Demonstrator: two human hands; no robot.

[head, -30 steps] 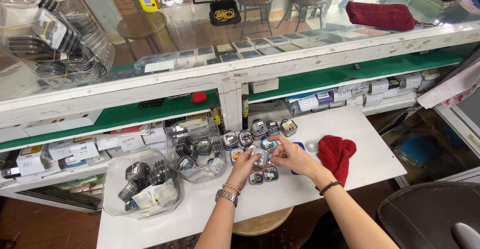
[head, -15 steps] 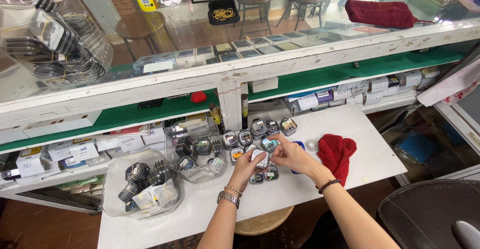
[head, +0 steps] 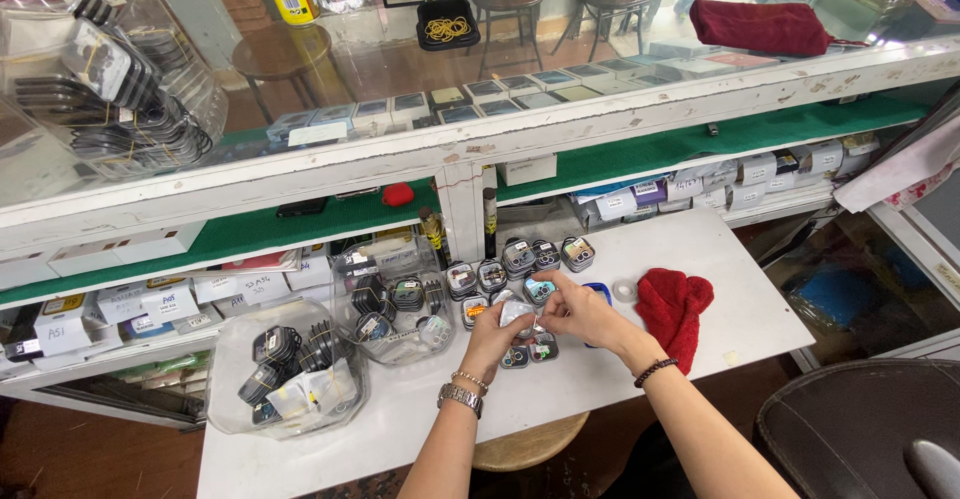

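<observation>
White tabletop (head: 700, 249) carries rows of small square packets (head: 520, 259) near its far edge. Both hands meet just in front of them: the left hand (head: 492, 335) and right hand (head: 580, 311) pinch one clear packet (head: 517, 312) between fingertips. A red cloth (head: 676, 311) lies right; clear plastic tubs (head: 290, 379) stand left.

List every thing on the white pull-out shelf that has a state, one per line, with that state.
left hand: closed on a small clear packet
right hand: pinching the same packet
small clear packet: lifted, held between both hands
small square cases: lying flat in rows
red cloth: crumpled, lying loose
tape roll: lying flat
clear plastic bags: open, stuffed with bundles
</observation>
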